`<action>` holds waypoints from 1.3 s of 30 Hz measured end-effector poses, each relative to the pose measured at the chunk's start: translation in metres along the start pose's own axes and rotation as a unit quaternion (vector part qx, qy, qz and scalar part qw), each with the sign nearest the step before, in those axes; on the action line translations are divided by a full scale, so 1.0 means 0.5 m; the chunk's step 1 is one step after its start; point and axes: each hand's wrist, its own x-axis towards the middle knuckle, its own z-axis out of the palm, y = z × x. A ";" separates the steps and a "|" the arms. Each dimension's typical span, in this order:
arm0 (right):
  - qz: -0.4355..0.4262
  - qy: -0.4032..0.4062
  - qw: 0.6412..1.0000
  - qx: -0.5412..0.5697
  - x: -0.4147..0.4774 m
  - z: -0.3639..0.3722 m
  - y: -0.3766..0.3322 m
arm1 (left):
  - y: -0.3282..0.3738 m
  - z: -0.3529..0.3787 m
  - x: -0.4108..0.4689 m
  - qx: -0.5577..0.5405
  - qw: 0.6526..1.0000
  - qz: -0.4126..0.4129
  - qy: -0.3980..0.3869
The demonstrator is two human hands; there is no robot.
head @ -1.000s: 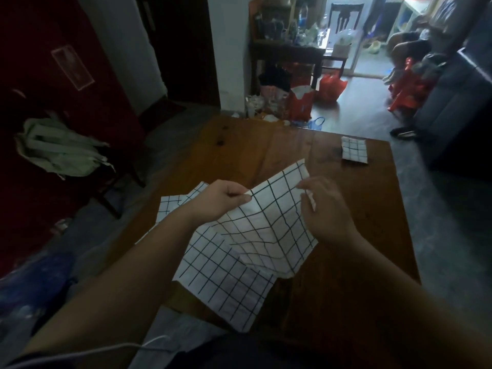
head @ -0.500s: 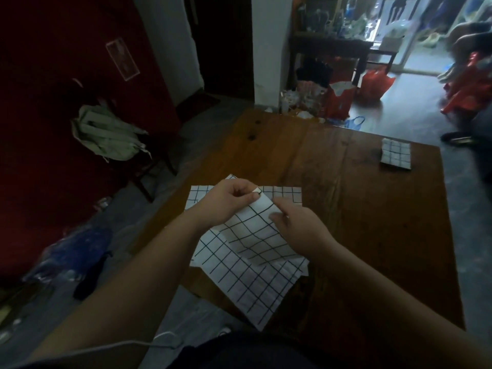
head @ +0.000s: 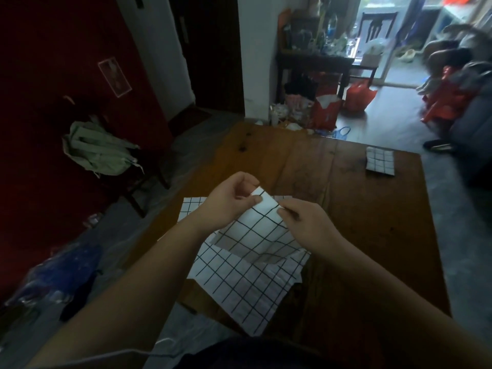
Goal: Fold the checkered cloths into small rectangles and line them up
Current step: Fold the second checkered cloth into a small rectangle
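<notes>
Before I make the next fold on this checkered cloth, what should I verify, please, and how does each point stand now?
1. Left hand pinches a top corner of the held checkered cloth: ok.
2. Right hand pinches the cloth's top edge: ok.
3. Layers' edges matched: cannot tell.
4. Held cloth already a small rectangle: not ok.
5. Folded cloth lies flat near the wooden table's far right corner: ok.

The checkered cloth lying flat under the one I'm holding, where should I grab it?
Probably the flat cloth by its near corner, pinched from your side: it lies spread on the table, and that corner seems to overhang the edge.
</notes>
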 end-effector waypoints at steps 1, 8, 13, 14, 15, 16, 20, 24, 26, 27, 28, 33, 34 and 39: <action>0.006 0.002 1.000 -0.003 -0.002 -0.007 0.004 | 0.004 0.003 0.003 0.002 1.000 0.002 -0.008; 0.014 0.039 0.999 -0.023 -0.022 -0.030 0.005 | 0.024 0.041 0.012 0.019 0.997 0.065 -0.027; 0.027 0.099 0.995 -0.014 -0.017 -0.038 0.002 | 0.020 0.052 0.011 0.005 0.997 0.060 -0.040; 0.039 0.110 0.993 -0.005 -0.017 -0.042 0.003 | 0.015 0.049 0.011 0.008 0.998 0.049 -0.048; 0.054 0.120 0.991 0.008 -0.018 -0.046 0.005 | 0.008 0.045 0.011 0.012 0.998 0.036 -0.056; 0.070 0.129 0.989 0.026 -0.020 -0.049 0.007 | -0.001 0.040 0.010 0.018 0.997 0.025 -0.065; 0.115 0.151 0.978 0.087 -0.026 -0.054 0.017 | -0.032 0.021 0.002 0.037 0.997 -0.008 -0.062; 0.141 0.154 0.969 0.131 -0.027 -0.052 0.024 | -0.064 -0.002 0.000 0.019 0.999 -0.043 -0.026; 0.141 0.142 0.970 0.138 -0.027 -0.050 0.025 | -0.069 -0.012 -0.003 0.016 0.999 -0.049 -0.015; 0.137 0.139 0.971 0.136 -0.026 -0.049 0.025 | -0.069 -0.015 -0.003 0.009 0.999 -0.048 -0.014; 0.129 0.140 0.973 0.129 -0.026 -0.048 0.023 | -0.067 -0.017 -0.004 0.002 0.999 -0.047 -0.014; 0.096 0.175 0.975 0.093 -0.019 -0.045 0.011 | -0.055 -0.029 -0.007 -0.018 0.999 -0.028 -0.010; 0.099 0.176 0.974 0.100 -0.018 -0.043 0.012 | -0.056 -0.031 -0.007 -0.023 0.999 -0.023 -0.008; 0.122 0.191 0.968 0.107 -0.017 -0.038 0.015 | -0.074 -0.041 -0.001 -0.049 0.998 -0.034 0.005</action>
